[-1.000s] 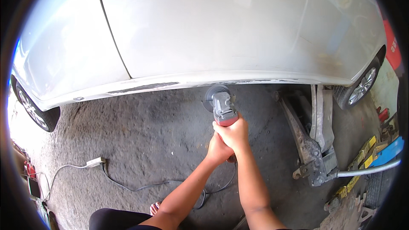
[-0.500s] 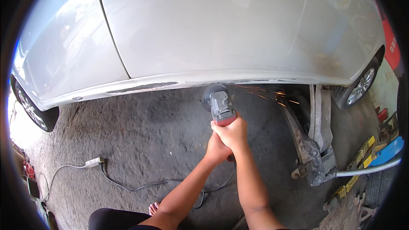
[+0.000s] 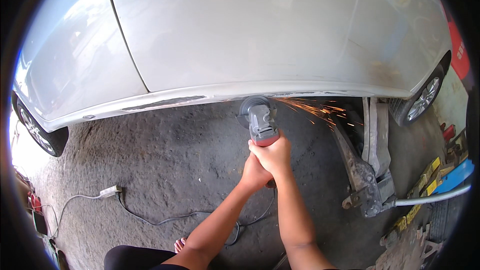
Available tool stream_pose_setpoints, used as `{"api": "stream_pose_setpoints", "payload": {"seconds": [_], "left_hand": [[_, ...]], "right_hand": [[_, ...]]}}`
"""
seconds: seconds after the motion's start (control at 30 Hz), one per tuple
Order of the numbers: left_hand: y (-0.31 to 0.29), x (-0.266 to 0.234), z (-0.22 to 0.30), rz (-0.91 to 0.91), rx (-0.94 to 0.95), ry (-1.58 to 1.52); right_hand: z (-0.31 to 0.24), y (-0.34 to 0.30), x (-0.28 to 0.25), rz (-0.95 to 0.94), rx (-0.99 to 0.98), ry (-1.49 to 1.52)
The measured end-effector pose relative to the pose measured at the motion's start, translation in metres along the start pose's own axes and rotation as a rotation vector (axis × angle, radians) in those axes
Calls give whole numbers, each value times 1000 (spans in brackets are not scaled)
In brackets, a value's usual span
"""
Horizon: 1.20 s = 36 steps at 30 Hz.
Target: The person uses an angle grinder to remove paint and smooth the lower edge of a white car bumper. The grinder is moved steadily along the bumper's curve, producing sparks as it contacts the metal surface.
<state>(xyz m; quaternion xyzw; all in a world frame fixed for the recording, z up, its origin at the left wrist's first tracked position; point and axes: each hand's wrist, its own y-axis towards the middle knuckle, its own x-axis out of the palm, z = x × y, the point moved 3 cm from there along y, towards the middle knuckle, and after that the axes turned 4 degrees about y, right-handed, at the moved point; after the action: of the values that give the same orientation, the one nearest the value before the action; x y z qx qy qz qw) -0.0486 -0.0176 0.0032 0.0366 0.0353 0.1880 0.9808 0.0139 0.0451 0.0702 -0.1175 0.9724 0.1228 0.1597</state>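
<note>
An angle grinder (image 3: 263,124) with a grey head and red body is gripped by both my hands. My right hand (image 3: 274,156) wraps the body just behind the head, and my left hand (image 3: 255,172) closes round it lower down. The grinder's disc (image 3: 255,103) meets the lower sill (image 3: 220,91) of a silver car (image 3: 240,30). Orange sparks (image 3: 315,109) fly off to the right from the contact. Left of the disc, a long dark scraped patch (image 3: 162,103) with bare edges runs along the sill. The grinder's rear end is mostly hidden by my hands.
A floor jack (image 3: 372,180) stands under the car at right, its metal handle (image 3: 432,198) reaching rightward. A power cord (image 3: 165,219) joins a white socket block (image 3: 110,191) on the rough floor. Yellow bars and a blue object (image 3: 455,176) lie far right.
The spark stream has grown denser and longer. The car has shifted slightly left in view, while both hands keep their hold and the disc stays at the sill.
</note>
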Motion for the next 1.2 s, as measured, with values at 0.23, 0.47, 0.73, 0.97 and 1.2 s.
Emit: {"api": "stream_pose_setpoints", "payload": {"seconds": [0.23,0.47,0.73,0.97,1.2], "left_hand": [[0,5,0,-44,-96,-22],[4,11,-6,-49,-74,-85],[3,14,-5,-69,-136,-97],[5,11,-11,11,-37,-12],[5,9,-4,-13,-57,-14]], "right_hand": [[6,0,-4,21,6,52],[3,2,-9,11,2,-13],[-1,2,-11,-50,58,-59],[6,5,-6,-50,15,16],[10,7,-6,-18,-21,41]]}}
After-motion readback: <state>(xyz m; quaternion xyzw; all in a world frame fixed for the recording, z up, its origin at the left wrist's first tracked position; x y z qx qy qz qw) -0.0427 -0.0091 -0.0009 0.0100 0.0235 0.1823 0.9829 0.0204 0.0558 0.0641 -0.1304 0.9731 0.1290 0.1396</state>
